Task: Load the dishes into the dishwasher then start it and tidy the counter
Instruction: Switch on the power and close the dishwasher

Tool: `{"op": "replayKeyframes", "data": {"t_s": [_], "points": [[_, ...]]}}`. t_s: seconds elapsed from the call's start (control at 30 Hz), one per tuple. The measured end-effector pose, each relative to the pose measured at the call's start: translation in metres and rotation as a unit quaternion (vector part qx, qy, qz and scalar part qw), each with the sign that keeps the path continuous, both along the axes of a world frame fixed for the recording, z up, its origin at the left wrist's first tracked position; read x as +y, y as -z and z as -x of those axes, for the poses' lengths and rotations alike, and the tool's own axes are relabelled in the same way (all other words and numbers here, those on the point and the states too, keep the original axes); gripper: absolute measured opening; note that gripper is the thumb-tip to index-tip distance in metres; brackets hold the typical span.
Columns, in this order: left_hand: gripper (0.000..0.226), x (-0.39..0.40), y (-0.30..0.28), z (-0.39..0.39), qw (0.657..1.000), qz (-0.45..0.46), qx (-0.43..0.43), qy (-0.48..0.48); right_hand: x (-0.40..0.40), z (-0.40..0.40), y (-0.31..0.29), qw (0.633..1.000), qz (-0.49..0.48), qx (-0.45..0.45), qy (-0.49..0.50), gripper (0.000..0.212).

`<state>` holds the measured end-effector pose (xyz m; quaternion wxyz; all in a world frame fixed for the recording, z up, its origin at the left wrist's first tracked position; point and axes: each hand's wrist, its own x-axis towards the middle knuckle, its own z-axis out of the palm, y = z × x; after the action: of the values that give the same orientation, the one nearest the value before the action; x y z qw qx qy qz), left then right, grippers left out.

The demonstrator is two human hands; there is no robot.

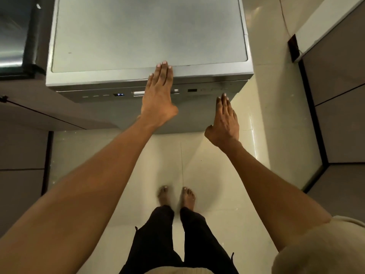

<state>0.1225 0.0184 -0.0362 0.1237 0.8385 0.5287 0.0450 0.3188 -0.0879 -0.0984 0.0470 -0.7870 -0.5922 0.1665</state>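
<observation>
We stand over the dishwasher (150, 36), its door up and the display (120, 94) reading P4. Our left hand (159, 91) lies flat across the top edge, fingers (164, 70) straight, likely pressing it shut; our right hand (224, 121) hovers open beside the door, holding nothing.

Cream tiled floor (217, 184), grey cabinet doors (339, 115), steel appliance (11, 36) at left.

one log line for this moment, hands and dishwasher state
dishwasher: door shut, display lit | left hand: flat on top front edge, over panel | right hand: open, holds nothing
</observation>
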Motion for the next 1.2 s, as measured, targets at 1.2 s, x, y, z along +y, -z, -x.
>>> {"op": "replayKeyframes", "data": {"t_s": [1.2], "points": [[0.112, -0.007, -0.009, -0.018, 0.997, 0.024, 0.06, -0.048, 0.013, 0.005, 0.001, 1.0, 0.001, -0.003, 0.006, 0.105]]}}
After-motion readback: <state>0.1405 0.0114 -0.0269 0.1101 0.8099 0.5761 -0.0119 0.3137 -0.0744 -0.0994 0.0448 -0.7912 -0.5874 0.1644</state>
